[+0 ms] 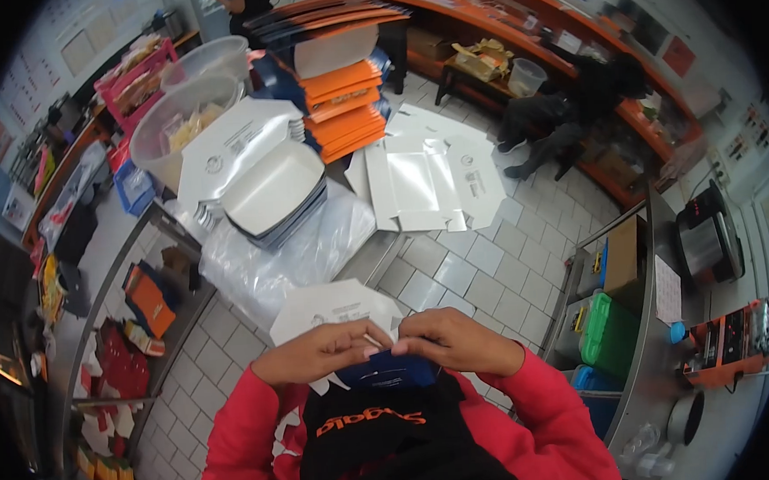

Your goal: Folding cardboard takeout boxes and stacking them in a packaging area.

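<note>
Close to my waist, both hands grip a cardboard takeaway box, its blue outer wall [392, 371] towards me and its white printed lid flap [342, 302] standing out beyond. My left hand [322, 351] pinches the near wall's upper edge. My right hand [457, 341] holds a corner beside it, thumbs almost meeting. The box's inside is mostly hidden behind my hands. Ahead on the table, a stack of formed boxes with white insides [279, 187] rests on transparent plastic wrap [254, 268]. To its right lie flat white box blanks [426, 171], reaching over the table's edge.
Orange and blue folded cartons [343, 110] rise in a tall pile at the back of the table. Transparent tubs [180, 134] stand at the left. A person [561, 110] sits far right; another [248, 4] stands behind. Steel shelving [637, 383] runs along my right.
</note>
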The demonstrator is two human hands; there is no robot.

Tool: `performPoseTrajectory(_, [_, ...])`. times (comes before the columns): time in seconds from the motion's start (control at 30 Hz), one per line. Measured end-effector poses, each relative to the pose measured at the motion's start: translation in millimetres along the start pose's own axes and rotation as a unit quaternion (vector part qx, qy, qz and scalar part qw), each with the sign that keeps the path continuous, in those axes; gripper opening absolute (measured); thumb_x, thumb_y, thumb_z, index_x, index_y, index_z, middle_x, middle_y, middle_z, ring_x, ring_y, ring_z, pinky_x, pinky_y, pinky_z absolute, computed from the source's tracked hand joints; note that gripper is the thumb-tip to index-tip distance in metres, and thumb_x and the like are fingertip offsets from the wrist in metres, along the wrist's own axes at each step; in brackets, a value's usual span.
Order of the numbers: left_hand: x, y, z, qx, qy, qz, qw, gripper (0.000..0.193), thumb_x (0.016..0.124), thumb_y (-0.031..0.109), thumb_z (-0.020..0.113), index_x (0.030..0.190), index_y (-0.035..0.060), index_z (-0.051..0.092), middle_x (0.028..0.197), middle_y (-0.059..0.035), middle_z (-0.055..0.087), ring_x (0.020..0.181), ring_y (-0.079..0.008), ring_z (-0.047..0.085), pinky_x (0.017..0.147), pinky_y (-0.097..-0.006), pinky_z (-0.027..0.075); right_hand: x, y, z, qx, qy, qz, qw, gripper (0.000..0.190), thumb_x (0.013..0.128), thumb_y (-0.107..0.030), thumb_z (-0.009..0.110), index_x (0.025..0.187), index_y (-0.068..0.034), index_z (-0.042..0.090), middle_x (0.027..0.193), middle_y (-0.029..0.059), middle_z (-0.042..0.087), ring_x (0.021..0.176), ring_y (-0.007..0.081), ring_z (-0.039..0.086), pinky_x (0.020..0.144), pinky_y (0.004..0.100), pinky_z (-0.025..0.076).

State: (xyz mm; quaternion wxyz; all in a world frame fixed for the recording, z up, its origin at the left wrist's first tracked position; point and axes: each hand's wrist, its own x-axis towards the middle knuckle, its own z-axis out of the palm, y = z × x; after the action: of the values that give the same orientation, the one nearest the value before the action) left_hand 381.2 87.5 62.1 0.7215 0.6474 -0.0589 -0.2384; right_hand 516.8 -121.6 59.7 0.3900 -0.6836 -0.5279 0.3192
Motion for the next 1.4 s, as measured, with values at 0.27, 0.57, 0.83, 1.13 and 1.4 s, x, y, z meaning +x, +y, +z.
performPoseTrajectory(0.27, [-37,4,-15,0.293,0.088,0.051,0.951,0.038,0.090,0.032,0.068,0.116,0.0086,0.055,0.095,-0.0035,0.070,0.094,-0.0224,0.066,0.108,-0.0429,0.033,-1,-2,-5,0.173,0.242,0.017,0.955,0.036,0.091,-0.013,0.065,0.065,0.002,0.046,0.060,0.0014,0.043,0.060,0.0053,0.037,0.054,0.0259,0.031])
performPoseTrajectory(0.57, [-28,4,24,0.220,0.433,0.135,0.863,0.018,0.076,0.015,0.079,0.083,0.0061,0.065,0.088,-0.0011,0.058,0.082,-0.0158,0.058,0.101,-0.0425,0.037,8,-16,-13,0.087,0.229,-0.075,0.967,0.037,0.082,-0.006,0.068,0.058,-0.003,0.040,0.055,0.0010,0.040,0.057,0.0106,0.035,0.055,0.0282,0.027])
performPoseTrajectory(0.83, [-37,17,26,0.213,0.513,0.133,0.821,0.024,0.070,0.017,0.081,0.084,0.0047,0.066,0.086,-0.0037,0.055,0.078,-0.0223,0.054,0.077,-0.0327,0.040,17,-17,-26,0.039,0.274,-0.099,0.956,0.030,0.080,-0.005,0.068,0.060,-0.002,0.046,0.056,0.0059,0.045,0.055,0.0180,0.038,0.057,0.0314,0.033])
performPoseTrajectory(1.13, [-26,26,41,0.487,0.446,0.125,0.741,0.019,0.070,0.022,0.080,0.080,0.0113,0.069,0.082,-0.0007,0.054,0.080,-0.0176,0.054,0.077,-0.0318,0.035,25,-25,-11,0.003,0.161,-0.205,0.965,0.030,0.073,-0.001,0.068,0.057,-0.005,0.043,0.055,0.0045,0.040,0.053,0.0207,0.035,0.058,0.0328,0.030])
performPoseTrajectory(1.4, [-24,27,47,0.366,0.461,0.111,0.801,0.019,0.074,0.018,0.078,0.082,0.0049,0.067,0.083,-0.0050,0.053,0.070,-0.0228,0.054,0.064,-0.0341,0.043,22,-25,-26,0.020,0.102,-0.254,0.962,0.031,0.075,-0.006,0.076,0.059,-0.007,0.051,0.057,0.0023,0.044,0.052,0.0197,0.041,0.058,0.0325,0.031])
